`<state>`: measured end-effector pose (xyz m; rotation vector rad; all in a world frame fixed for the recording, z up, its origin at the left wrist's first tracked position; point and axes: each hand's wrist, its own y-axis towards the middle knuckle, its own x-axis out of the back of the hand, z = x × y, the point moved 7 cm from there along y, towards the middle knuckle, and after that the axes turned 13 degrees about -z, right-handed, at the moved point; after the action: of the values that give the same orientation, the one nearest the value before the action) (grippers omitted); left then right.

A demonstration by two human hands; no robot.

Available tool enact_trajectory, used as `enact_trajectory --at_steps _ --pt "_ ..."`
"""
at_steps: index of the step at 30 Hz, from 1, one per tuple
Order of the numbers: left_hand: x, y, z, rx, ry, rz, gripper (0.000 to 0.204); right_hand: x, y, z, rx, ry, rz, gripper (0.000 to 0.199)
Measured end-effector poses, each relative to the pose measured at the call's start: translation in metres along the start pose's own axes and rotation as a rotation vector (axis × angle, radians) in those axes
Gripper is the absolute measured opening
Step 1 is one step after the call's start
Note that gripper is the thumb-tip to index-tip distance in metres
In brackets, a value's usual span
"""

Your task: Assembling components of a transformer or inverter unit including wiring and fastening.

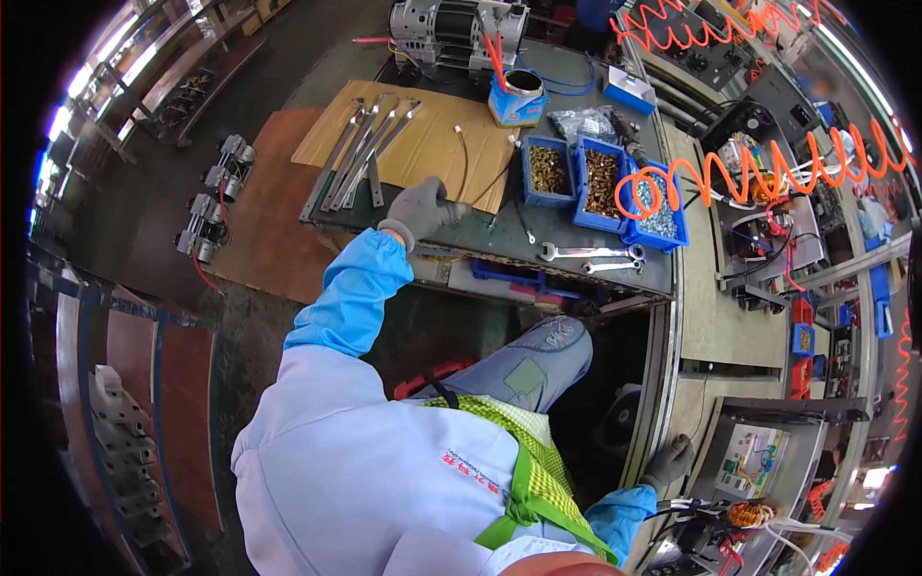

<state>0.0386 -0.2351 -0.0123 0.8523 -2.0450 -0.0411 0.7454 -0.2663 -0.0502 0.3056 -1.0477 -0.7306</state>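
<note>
My left hand, in a grey glove, reaches over the near edge of the workbench. Its thumb stands apart from the fingers, and the fingertips meet a thin dark wire lying on the cardboard. Another short wire with a white connector lies just beyond. Left of this hand is a fan of long metal bars. At the lower right, my gloved right hand is curled beside the metal rail of the conveyor. A thin dark wire with a pale end runs up from its fingers.
Blue bins of brass fittings, copper-coloured parts and silvery screws stand at the bench's right. Wrenches lie before them. An open electrical case sits beside my right hand. Orange coiled hoses hang at the right.
</note>
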Motion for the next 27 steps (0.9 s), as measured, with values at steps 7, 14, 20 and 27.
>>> enact_trajectory --at_steps 7,14,20,27 --pt "-0.025 0.033 -0.010 0.077 0.311 -0.020 0.043 0.004 0.000 0.003 0.013 -0.026 0.008 0.038" --pt "-0.060 0.057 0.007 0.019 0.451 0.298 0.028 0.005 -0.004 0.003 -0.010 0.021 0.024 0.037" --pt "-0.040 0.065 0.021 0.055 0.023 0.127 0.027 0.000 0.002 0.005 0.044 0.027 -0.004 0.039" --pt "0.027 0.051 -0.044 0.359 -1.447 0.096 0.015 0.002 -0.001 0.000 -0.035 0.096 0.003 0.039"
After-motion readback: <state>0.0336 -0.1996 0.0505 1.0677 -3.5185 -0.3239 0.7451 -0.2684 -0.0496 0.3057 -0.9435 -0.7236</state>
